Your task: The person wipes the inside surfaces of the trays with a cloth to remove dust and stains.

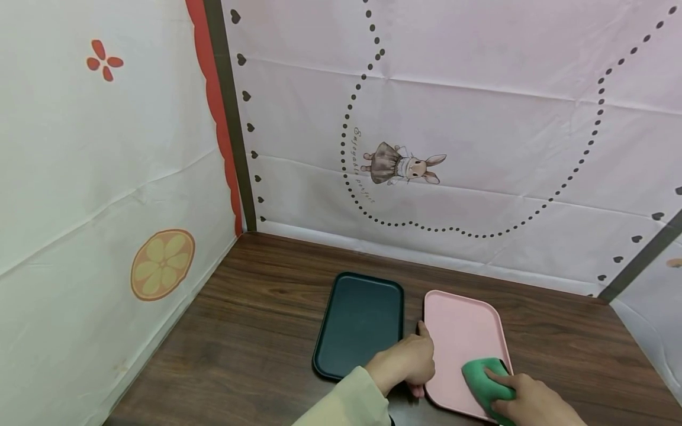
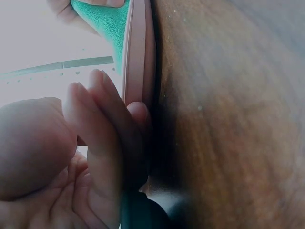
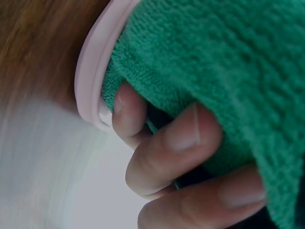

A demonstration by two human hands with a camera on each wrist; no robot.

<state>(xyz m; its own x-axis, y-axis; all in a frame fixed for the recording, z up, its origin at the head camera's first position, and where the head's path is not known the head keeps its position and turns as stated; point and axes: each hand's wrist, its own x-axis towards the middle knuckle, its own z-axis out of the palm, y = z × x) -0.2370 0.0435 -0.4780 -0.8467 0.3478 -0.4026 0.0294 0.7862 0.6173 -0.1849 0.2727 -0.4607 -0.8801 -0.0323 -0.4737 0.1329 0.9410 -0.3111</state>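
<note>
A green terry cloth point(image 1: 482, 378), bunched and folded, lies on the near right part of the pink tray point(image 1: 444, 322). My right hand point(image 1: 538, 402) grips the cloth, and its curled fingers point(image 3: 167, 157) dig into the folds in the right wrist view. At the tray's left edge, my left hand point(image 1: 412, 358) holds the rim. In the left wrist view its bent fingers point(image 2: 102, 124) are close against the tray's side, with one fingertip touching it. Part of the left hand's hold is hidden from above.
A dark green tray point(image 1: 362, 322) lies just left of the pink one, partly behind my left forearm. Both trays rest on a brown wooden table point(image 1: 240, 331). Printed white cloth walls point(image 1: 479, 148) rise at the back and sides.
</note>
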